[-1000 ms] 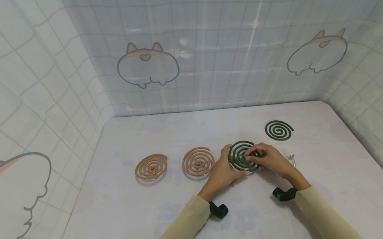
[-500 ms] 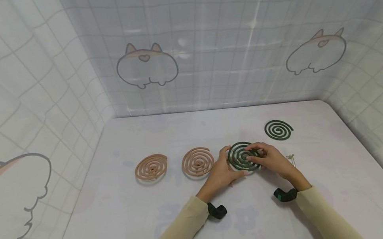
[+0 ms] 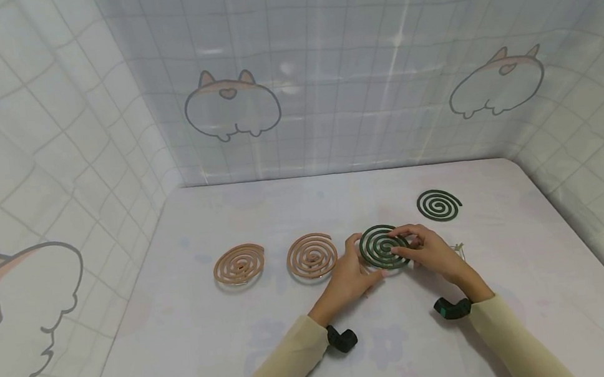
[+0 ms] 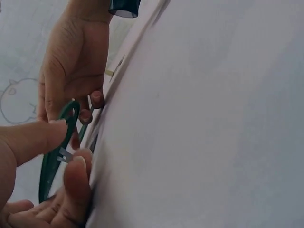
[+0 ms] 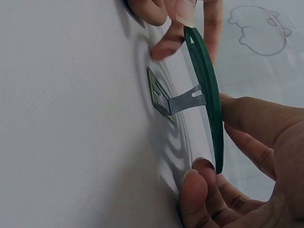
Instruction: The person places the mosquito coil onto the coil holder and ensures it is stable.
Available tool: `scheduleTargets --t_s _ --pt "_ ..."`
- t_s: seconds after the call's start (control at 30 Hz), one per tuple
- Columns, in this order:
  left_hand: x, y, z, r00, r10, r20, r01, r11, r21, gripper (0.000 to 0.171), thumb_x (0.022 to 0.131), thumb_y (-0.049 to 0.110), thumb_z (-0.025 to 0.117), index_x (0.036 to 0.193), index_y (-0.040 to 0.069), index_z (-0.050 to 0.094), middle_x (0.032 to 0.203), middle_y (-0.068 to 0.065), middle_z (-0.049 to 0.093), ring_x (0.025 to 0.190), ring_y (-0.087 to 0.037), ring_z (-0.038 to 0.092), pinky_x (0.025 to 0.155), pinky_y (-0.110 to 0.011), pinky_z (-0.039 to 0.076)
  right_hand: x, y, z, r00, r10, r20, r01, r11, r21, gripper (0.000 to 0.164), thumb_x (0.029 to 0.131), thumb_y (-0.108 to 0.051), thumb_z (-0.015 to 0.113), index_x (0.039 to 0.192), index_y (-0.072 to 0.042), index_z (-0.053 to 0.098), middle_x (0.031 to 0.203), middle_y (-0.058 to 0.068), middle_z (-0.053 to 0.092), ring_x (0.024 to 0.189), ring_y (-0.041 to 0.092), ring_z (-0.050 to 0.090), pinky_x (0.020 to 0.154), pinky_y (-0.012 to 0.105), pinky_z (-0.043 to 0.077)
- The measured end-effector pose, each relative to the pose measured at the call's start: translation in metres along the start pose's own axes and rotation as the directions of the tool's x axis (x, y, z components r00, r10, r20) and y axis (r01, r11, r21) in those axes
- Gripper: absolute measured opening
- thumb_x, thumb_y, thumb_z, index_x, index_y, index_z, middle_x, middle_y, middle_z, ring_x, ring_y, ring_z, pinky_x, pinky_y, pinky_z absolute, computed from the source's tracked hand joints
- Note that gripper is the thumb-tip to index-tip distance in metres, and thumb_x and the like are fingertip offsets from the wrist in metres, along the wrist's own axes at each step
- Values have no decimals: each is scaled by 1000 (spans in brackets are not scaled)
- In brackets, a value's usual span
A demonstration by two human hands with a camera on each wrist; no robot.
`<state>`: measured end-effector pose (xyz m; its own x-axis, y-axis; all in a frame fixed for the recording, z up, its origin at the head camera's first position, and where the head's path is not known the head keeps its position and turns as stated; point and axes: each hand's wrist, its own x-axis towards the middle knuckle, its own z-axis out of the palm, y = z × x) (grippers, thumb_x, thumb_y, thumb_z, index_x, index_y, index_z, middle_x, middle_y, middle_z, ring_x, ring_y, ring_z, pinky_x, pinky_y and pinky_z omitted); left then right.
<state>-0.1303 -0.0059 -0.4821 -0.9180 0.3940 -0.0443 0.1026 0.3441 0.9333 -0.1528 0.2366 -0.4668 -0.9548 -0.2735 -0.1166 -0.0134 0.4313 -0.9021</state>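
A green mosquito coil (image 3: pixel 381 246) is held between both hands just above the table. In the right wrist view a thin metal stand (image 5: pixel 187 100) has its flat base on the table, and its upright tab meets the underside of the coil. My left hand (image 3: pixel 347 278) grips the coil's left and near edge, thumb on the rim and fingers curled lower down. With thumb and forefinger on the coil near its centre, my right hand (image 3: pixel 430 252) holds it from the right, other fingers under the far edge. The coil hides the stand in the head view.
Two brown mosquito coils, a left one (image 3: pixel 239 264) and a middle one (image 3: pixel 312 255), sit raised on stands at left. Another green coil (image 3: pixel 438 205) lies flat at the back right. A loose metal stand (image 3: pixel 459 251) is partly hidden behind the right hand.
The coil between the hands has levelled out slightly, and its rings look more evenly spread. Both hands have shifted only a little and keep their hold.
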Motion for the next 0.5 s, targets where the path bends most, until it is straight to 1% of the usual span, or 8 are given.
scheduleTargets --t_s 0.1,0.17,0.3,0.37,0.5 --pt "-3 3 -1 999 28 -21 -27 999 35 92 91 26 82 157 6 22 91 -3 68 49 -10 62 58 -25 51 -1 1 -1 1000 -5 1 5 1000 -2 41 94 -26 78 133 -17 64 130 16 51 75 27 59 57 35 54" --pt "-5 6 -2 998 41 -37 -39 997 66 89 91 26 82 156 6 25 97 -3 67 50 -8 62 58 -24 51 -1 2 -2 1000 -5 -2 5 1000 -7 42 94 -26 78 133 -16 64 131 16 52 76 28 60 58 36 55" --pt "-8 11 -5 997 48 -56 -43 994 97 83 91 26 81 153 6 30 90 2 68 53 -5 61 57 -24 51 -4 0 -6 1000 -10 -15 9 1000 -27 44 94 -25 78 133 -13 63 132 18 51 80 27 63 60 38 56" --pt "-9 14 -6 997 51 -60 -45 994 101 79 91 26 80 151 6 33 86 5 68 54 -5 61 56 -25 51 -5 -2 -7 1000 -7 -29 5 999 -49 43 94 -25 79 133 -14 64 132 17 50 81 26 62 61 37 56" --pt "-11 20 -8 995 82 -64 -74 990 124 66 92 27 79 144 7 43 85 8 68 57 -3 60 59 -24 49 -7 -4 -11 999 -1 -48 -3 997 -82 42 93 -27 79 132 -17 65 133 16 51 80 25 60 62 34 52"
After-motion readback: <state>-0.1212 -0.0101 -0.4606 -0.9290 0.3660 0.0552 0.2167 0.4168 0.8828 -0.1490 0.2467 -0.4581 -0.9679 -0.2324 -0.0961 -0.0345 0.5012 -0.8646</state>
